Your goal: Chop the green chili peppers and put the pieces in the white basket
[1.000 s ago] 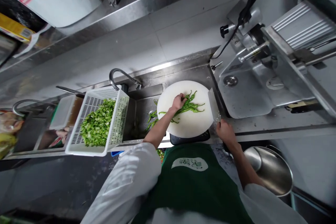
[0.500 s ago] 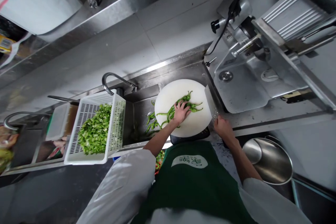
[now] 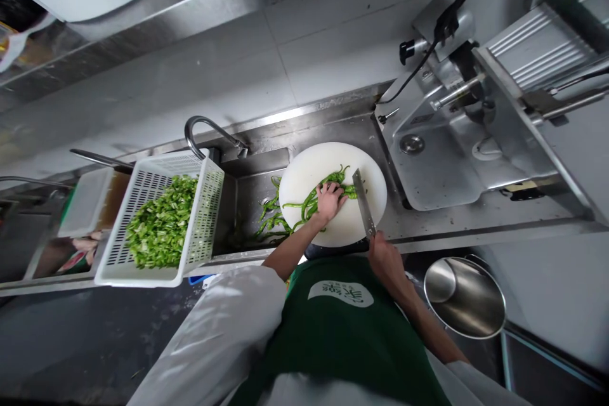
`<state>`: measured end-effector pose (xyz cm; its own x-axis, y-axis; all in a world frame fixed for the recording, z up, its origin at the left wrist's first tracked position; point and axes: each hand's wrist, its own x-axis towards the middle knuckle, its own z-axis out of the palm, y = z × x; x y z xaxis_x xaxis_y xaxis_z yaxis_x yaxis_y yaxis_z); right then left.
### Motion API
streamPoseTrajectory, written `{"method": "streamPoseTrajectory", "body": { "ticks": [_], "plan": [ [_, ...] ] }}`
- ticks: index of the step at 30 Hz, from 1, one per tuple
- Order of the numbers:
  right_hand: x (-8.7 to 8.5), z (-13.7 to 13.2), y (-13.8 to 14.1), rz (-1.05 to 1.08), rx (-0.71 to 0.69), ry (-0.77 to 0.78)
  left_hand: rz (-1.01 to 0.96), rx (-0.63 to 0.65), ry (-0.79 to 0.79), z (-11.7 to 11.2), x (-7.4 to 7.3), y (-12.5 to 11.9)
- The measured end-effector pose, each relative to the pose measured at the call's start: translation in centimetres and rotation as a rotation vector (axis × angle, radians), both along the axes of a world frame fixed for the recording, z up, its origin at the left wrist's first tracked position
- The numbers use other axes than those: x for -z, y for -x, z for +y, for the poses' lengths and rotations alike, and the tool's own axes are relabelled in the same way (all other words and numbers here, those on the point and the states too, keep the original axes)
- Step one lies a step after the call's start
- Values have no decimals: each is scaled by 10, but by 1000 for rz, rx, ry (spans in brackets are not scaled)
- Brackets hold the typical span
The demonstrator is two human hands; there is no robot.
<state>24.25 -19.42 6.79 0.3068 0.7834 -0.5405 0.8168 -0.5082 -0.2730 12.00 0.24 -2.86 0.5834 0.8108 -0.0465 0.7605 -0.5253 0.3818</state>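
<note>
Long green peppers [image 3: 310,200] lie bunched on a round white cutting board [image 3: 304,165]. My left hand [image 3: 329,202] presses down over the bunch, its fingers curled across them. In my right hand [image 3: 384,258] is the handle of a cleaver [image 3: 364,208]. Its blade stands edge-down over the right ends of the peppers, a little right of my left fingers. Whether the edge touches the board I cannot tell. More green peppers [image 3: 275,222] lie in the sink [image 3: 252,203] left of the board.
A white plastic basket [image 3: 216,203] of chopped greens stands left, beneath a curved faucet [image 3: 204,120]. On the counter to the right is a metal slicing machine [image 3: 504,82]. A steel pot [image 3: 476,314] sits low at my right. A steel shelf [image 3: 200,19] runs above.
The cleaver has swung left from the board's right edge onto the pepper ends, my right hand moving with it. My left hand stays on the peppers. The view has shifted slightly.
</note>
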Motion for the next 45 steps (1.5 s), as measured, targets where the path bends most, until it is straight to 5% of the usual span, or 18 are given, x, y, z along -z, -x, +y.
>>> {"method": "streamPoseTrajectory", "body": {
  "ticks": [11, 20, 23, 26, 31, 38, 45],
  "plan": [
    [3, 0, -3, -79, -97, 72, -74, -33, 40, -2, 2, -2],
    [26, 50, -13, -15, -68, 71, -86, 4, 75, 6, -2, 0],
    [36, 49, -31, -19, -54, 50, -127, -116, 63, 15, -7, 8],
    [40, 42, -50, -57, -83, 27, -139, -194, 82, 27, -1, 13],
    [37, 42, -69, -147, -150, 45, -320, -113, 138, 37, 19, 12],
    [17, 86, -75, -192, -307, 40, -543, -120, 174, 38, 28, 15],
    [12, 140, -62, -174, -430, 4, -515, -156, 175, 47, 38, 14]
  ]
}}
